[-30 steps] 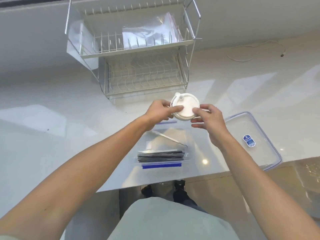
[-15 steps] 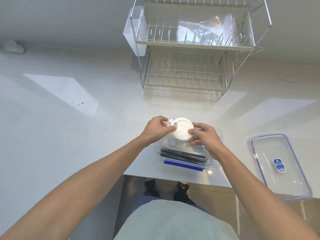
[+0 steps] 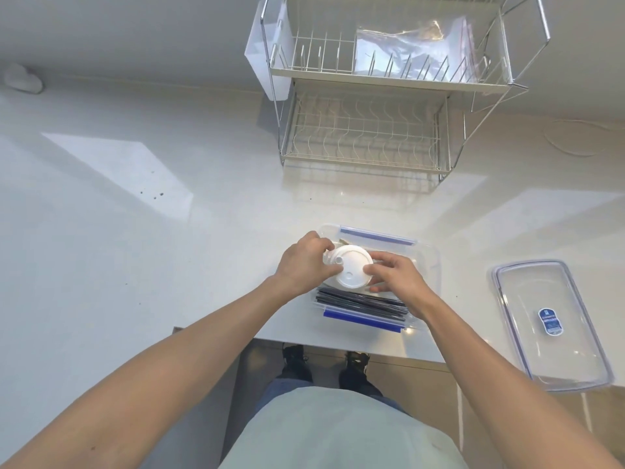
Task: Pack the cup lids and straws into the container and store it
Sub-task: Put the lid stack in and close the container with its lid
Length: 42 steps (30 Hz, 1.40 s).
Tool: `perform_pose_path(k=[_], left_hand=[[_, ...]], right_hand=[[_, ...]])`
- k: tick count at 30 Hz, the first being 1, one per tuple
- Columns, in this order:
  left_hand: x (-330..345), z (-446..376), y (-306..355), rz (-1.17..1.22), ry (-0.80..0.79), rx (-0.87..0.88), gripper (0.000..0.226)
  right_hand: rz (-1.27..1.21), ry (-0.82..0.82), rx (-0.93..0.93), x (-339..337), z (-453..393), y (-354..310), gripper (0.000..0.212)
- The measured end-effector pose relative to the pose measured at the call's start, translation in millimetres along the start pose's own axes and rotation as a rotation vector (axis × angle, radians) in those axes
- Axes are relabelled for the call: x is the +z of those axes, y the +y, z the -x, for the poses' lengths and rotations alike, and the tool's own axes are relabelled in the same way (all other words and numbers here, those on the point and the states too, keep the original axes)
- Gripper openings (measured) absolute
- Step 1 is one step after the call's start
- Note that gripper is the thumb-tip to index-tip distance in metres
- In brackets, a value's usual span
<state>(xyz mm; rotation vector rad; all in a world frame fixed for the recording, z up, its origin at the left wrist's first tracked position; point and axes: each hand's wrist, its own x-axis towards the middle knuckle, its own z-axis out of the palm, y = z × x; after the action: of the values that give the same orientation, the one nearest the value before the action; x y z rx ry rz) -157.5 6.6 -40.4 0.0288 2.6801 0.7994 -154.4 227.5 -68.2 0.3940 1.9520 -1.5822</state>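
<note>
A stack of white cup lids [image 3: 350, 269] is held between both hands, inside the top of a clear container with blue clips [image 3: 424, 257] near the counter's front edge. My left hand [image 3: 306, 264] grips the stack's left side. My right hand [image 3: 397, 279] grips its right side with curled fingers. A bundle of black straws [image 3: 362, 302] lies along the container's near side. The container's clear lid [image 3: 548, 323] with a blue label lies flat on the counter to the right.
A two-tier wire dish rack [image 3: 372, 96] stands at the back, with a clear plastic bag [image 3: 412, 45] on its upper shelf. A white cord [image 3: 575, 137] lies at the far right. The counter's front edge [image 3: 338, 346] runs just below the container.
Both hands have brought the stack of lids down from above the counter into the container. The camera view has shifted, so the rack and container now sit further right.
</note>
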Motion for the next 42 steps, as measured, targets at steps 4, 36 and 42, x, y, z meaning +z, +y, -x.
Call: perform_pose_path(k=[4,36,42], left_hand=[[3.5,-3.5,-0.7,-0.079,-0.007,0.036,0.035],[11.7,-11.0,-0.7,-0.557,0.029,0.123,0.025],[17.0,-8.8,-2.5,-0.547,0.032,0.103,0.025]], right_hand=[[0.058,0.006,0.030,11.8,-5.1,3.5,0.023],[0.348,0.101,0.028,28.0,-12.7,-3.9,0.021],[0.506,0.204,0.042,28.5,-9.2,-6.1,0.021]])
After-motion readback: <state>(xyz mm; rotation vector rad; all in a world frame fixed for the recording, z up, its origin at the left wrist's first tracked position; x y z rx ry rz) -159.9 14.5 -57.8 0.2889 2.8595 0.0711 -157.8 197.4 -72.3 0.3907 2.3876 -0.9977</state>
